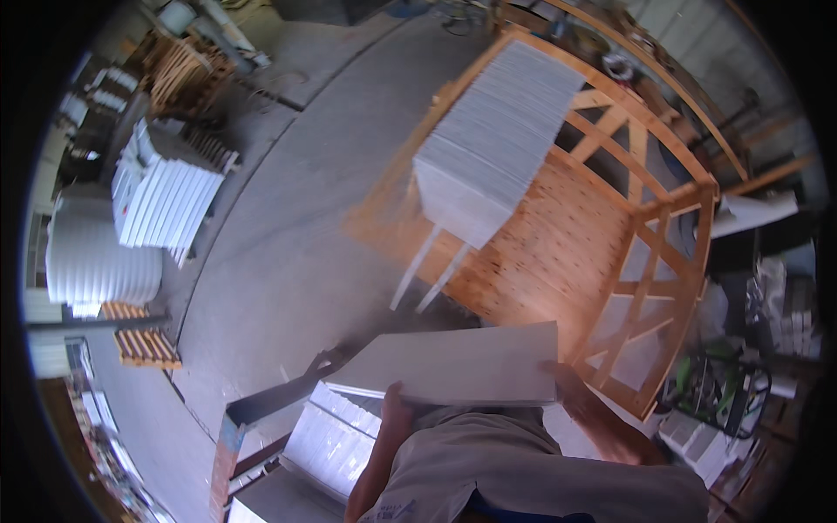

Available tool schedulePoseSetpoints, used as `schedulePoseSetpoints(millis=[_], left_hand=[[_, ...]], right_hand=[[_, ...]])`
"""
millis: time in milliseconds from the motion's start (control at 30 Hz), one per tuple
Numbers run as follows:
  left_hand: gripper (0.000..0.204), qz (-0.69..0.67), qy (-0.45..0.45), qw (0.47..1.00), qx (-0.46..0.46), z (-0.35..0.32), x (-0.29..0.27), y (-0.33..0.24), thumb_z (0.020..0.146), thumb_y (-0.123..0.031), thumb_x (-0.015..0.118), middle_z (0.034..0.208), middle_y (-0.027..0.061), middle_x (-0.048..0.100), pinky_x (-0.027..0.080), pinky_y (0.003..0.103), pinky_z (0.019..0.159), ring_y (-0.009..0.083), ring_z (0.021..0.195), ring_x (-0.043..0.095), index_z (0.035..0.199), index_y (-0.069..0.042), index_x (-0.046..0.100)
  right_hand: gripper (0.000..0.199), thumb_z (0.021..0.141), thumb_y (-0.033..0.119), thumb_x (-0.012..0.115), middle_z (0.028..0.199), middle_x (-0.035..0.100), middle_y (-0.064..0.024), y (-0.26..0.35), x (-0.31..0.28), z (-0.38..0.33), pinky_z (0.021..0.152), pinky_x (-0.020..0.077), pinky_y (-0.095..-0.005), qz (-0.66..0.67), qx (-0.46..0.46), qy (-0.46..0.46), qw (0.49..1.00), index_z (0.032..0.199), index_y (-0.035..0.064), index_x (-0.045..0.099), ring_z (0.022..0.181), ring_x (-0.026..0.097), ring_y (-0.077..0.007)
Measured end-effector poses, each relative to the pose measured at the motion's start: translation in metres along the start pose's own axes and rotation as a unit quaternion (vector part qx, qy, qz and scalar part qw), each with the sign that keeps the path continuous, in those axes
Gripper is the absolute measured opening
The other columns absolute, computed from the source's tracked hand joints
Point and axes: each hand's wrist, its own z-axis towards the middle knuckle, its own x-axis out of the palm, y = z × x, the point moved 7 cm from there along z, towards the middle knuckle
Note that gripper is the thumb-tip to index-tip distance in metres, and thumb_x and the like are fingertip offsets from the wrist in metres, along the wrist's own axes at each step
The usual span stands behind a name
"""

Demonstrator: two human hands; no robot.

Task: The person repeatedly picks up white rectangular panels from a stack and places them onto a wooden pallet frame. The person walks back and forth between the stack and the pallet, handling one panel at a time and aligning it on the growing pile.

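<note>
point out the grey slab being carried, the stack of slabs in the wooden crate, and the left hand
grey slab (462,362), head view, middle of its top face
stack of slabs (501,131), head view, upper edges
left hand (395,404), head view, thumb on slab edge

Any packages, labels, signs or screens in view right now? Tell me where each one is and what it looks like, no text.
No labels, signs or screens can be made out.
Wooden crate: upper right, open lattice frame, orange-brown, holding a row of white tiles stood on edge.
Tile stacks: far left on the floor, white, unwrapped.
Grey slab: centre bottom, flat, held by left hand and right hand.
</note>
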Motion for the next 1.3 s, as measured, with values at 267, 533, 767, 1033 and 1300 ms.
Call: schedulePoseSetpoints(millis=[267, 533, 767, 1033, 1300], left_hand=[[0.041, -0.499, 0.028, 0.765, -0.406, 0.163, 0.159, 0.059, 0.077, -0.007, 0.06, 0.107, 0.0182, 0.056, 0.046, 0.041, 0.086, 0.0317, 0.099, 0.056, 0.115, 0.003, 0.049], [0.02, -0.323, 0.119, 0.899, -0.272, 0.303, 0.255, 0.096, 0.082, -0.018, 0.057, 0.072, 0.0042, 0.058, 0.044, 0.029, 0.052, 0.0144, 0.059, 0.053, 0.092, -0.003, 0.064], [0.018, -0.335, 0.083, 0.846, -0.406, 0.349, 0.27, 0.1, 0.08, -0.018, 0.061, 0.058, 0.0038, 0.045, 0.039, 0.032, 0.044, 0.0163, 0.053, 0.049, 0.071, -0.004, 0.054], [0.033, -0.301, 0.243, 0.898, -0.21, 0.306, 0.239, 0.066, 0.079, -0.012, 0.058, 0.092, 0.0147, 0.059, 0.051, 0.04, 0.069, 0.0271, 0.08, 0.06, 0.104, 0.009, 0.051], [0.035, -0.217, 0.269, 0.917, -0.197, 0.349, 0.113, 0.086, 0.082, -0.019, 0.056, 0.091, 0.0144, 0.06, 0.053, 0.038, 0.068, 0.0269, 0.08, 0.062, 0.108, 0.004, 0.052]], right_hand=[[0.03, 0.083, 0.011, 0.057, 0.102, 0.057, -0.0148, -0.042, -0.057, 0.031, 0.081, 0.0487, -0.0375, 0.239, -0.079, -0.107, 0.962, 0.108, -0.004, 0.052, 0.092, 0.058, -0.0257], [0.032, 0.08, 0.005, 0.058, 0.103, 0.056, -0.0126, -0.065, -0.05, 0.103, 0.084, 0.0468, -0.0348, 0.102, -0.21, -0.238, 0.943, 0.11, -0.0045, 0.051, 0.098, 0.056, -0.0245], [0.04, 0.078, 0.006, 0.06, 0.105, 0.054, -0.013, -0.044, 0.019, 0.154, 0.082, 0.048, -0.037, 0.221, -0.156, -0.244, 0.931, 0.114, -0.0048, 0.048, 0.097, 0.056, -0.0265], [0.04, 0.077, 0.007, 0.059, 0.106, 0.053, -0.0136, -0.031, 0.105, 0.171, 0.078, 0.0506, -0.0412, 0.227, -0.146, -0.237, 0.933, 0.114, 0.0, 0.048, 0.098, 0.055, -0.0283], [0.039, 0.08, 0.015, 0.058, 0.11, 0.053, -0.0133, 0.01, 0.155, 0.166, 0.077, 0.0522, -0.0457, 0.404, -0.106, -0.095, 0.903, 0.116, 0.0031, 0.047, 0.098, 0.055, -0.029]])
